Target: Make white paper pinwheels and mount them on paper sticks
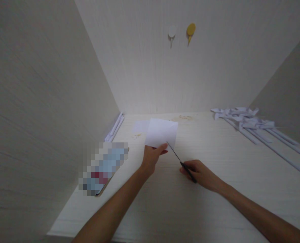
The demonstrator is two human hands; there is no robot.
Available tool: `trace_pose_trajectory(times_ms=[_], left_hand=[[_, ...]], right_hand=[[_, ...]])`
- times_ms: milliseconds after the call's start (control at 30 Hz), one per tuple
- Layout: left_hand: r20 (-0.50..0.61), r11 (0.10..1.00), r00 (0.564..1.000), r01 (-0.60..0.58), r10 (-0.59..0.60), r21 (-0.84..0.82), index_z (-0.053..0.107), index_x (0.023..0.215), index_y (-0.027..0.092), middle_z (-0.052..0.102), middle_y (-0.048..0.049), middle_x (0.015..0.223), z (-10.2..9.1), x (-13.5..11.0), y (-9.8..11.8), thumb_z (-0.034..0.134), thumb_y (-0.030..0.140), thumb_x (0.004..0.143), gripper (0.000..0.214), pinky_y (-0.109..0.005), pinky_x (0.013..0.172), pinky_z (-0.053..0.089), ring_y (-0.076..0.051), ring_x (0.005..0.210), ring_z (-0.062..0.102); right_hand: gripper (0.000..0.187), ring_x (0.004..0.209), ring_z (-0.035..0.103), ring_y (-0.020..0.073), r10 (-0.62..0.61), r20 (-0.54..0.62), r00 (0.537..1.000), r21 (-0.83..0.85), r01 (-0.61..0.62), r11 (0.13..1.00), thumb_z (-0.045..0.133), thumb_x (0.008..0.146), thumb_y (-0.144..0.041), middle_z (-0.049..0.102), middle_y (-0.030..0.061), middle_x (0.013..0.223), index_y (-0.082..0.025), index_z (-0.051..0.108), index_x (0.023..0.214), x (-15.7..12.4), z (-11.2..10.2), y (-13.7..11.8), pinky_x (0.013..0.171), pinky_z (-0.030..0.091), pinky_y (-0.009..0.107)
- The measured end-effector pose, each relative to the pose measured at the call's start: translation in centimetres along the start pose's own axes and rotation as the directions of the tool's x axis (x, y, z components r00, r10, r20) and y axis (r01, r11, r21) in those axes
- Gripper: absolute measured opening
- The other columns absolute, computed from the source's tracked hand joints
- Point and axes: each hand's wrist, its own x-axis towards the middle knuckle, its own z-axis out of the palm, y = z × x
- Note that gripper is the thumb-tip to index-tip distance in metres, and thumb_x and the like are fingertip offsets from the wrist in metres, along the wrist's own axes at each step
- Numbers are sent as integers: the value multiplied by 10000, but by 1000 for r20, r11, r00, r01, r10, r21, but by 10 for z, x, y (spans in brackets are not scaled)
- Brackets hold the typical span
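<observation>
My left hand (152, 156) pinches the lower edge of a white sheet of paper (161, 132) and holds it up above the pale table (165, 202). A pair of black-handled scissors (181, 163) is gripped in my right hand (200, 172). The blades point up and to the left, and their tip meets the paper's lower right edge beside my left thumb.
Several white paper pinwheels on rolled paper sticks (253, 126) lie at the back right. White rolled sticks (116, 127) rest along the left wall. A flat blurred-out object (104, 167) lies at the left. Two hooks, white (171, 33) and yellow (190, 31), hang on the back wall.
</observation>
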Motion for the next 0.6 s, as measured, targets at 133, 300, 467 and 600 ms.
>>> trace_pose_trajectory(times_ms=[133, 300, 467, 600], left_hand=[[46, 999, 999, 21, -22, 25, 623, 872, 136, 653, -39, 786, 2, -3, 0, 679, 172, 538, 340, -255, 579, 531, -147, 680, 602], [78, 998, 997, 17, -21, 52, 616, 900, 137, 647, -41, 792, 3, -6, -2, 673, 171, 549, 357, -250, 583, 530, -144, 678, 598], [64, 998, 998, 10, -13, 54, 612, 911, 143, 645, -42, 805, 3, -6, -3, 665, 156, 549, 366, -239, 569, 526, -143, 685, 594], [60, 999, 998, 13, -16, 47, 615, 900, 152, 645, -35, 804, 4, -6, -3, 662, 156, 552, 351, -238, 570, 526, -140, 690, 594]], right_hand=[[376, 443, 292, 68, -13, -5, 1000, 10, 14, 1000, 472, 727, -454, 322, -47, 477, -174, 349, 508, -1, 0, -1, 412, 228, 214], [379, 434, 297, 68, -18, -18, 1000, 26, 19, 999, 469, 730, -456, 329, -47, 465, -175, 355, 502, 1, 0, 1, 409, 237, 214], [384, 435, 285, 65, -3, -4, 1000, 33, 3, 999, 464, 730, -466, 322, -48, 470, -172, 358, 506, 0, 0, 1, 407, 228, 213], [387, 433, 290, 66, -4, -19, 1000, 21, 4, 1000, 465, 729, -466, 324, -49, 467, -174, 353, 500, 0, 1, 1, 410, 227, 214]])
